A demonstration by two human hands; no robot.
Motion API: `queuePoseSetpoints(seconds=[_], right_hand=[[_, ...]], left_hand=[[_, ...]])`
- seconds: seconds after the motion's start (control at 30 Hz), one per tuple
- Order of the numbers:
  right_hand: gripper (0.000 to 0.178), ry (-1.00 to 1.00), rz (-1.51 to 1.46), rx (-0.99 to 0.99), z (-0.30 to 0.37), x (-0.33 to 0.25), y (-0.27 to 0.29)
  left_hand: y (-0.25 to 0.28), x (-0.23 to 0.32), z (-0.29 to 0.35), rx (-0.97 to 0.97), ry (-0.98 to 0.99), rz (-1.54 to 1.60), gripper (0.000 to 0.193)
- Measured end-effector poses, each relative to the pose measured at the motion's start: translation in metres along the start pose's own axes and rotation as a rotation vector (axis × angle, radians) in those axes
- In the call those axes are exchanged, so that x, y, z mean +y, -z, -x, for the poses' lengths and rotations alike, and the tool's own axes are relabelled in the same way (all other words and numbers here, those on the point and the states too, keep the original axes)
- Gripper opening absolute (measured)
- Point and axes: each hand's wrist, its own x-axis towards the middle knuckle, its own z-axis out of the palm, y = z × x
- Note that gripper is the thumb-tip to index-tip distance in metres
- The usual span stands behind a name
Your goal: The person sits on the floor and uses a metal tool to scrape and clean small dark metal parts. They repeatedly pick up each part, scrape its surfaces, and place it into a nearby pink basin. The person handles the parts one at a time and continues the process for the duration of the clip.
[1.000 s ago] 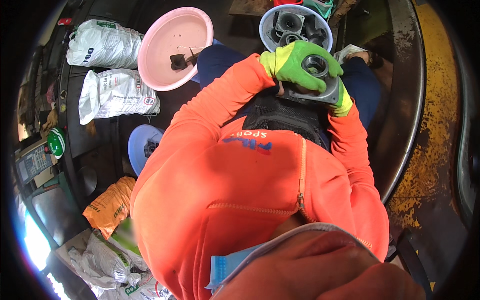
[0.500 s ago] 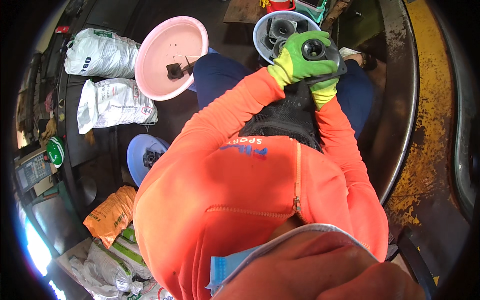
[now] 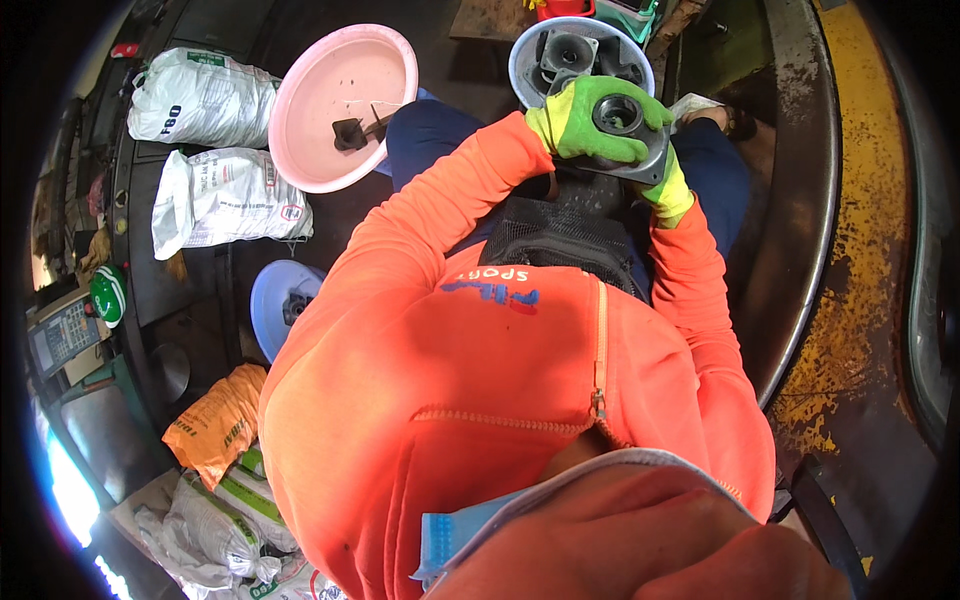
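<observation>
Both my hands wear green gloves with yellow cuffs. My left hand [image 3: 585,125] is wrapped over a black square-flanged part [image 3: 655,160] that has a raised round collar with a hole. At the part's right, near edge my right hand [image 3: 672,190] grips it, its fingers mostly hidden underneath. Just beyond my hands, a light blue basin [image 3: 518,75] holds several similar black parts [image 3: 567,52] with round openings.
To the left, a pink basin [image 3: 290,120] contains a small dark piece [image 3: 349,134]. White sacks [image 3: 205,98] lie beside it. Another blue basin [image 3: 262,310] stands by my left side, near an orange sack [image 3: 215,425]. A curved metal edge [image 3: 825,200] runs along my right.
Both hands have drawn the black part slightly toward my body. More of the right glove now shows at the part's near edge, and more parts show in the basin.
</observation>
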Motion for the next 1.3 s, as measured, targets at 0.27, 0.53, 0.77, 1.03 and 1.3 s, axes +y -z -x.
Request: queuePoseSetpoints(seconds=[0.27, 0.53, 0.77, 1.03, 1.3], right_hand=[[0.052, -0.162, -0.266, -0.062, 0.002, 0.001, -0.006], [0.04, 0.004, -0.145, 0.171, -0.015, 0.006, -0.005], [0.034, 0.14, 0.323, 0.476, -0.021, 0.012, -0.022], [0.039, 0.259, 0.387, 0.166, -0.015, -0.027, -0.006], [0.042, 0.241, 0.227, 0.096, -0.01, -0.012, 0.001]], left_hand=[[0.008, -0.002, -0.004, -0.367, 0.077, 0.228, 0.039], [0.03, -0.001, -0.022, -0.242, 0.009, -0.123, 0.051], [-0.017, -0.02, -0.009, 0.36, -0.23, -0.173, 0.045], [0.0, 0.0, -0.002, 0.029, -0.126, -0.076, 0.04], [0.008, -0.003, -0.004, -0.133, -0.082, 0.027, 0.037]])
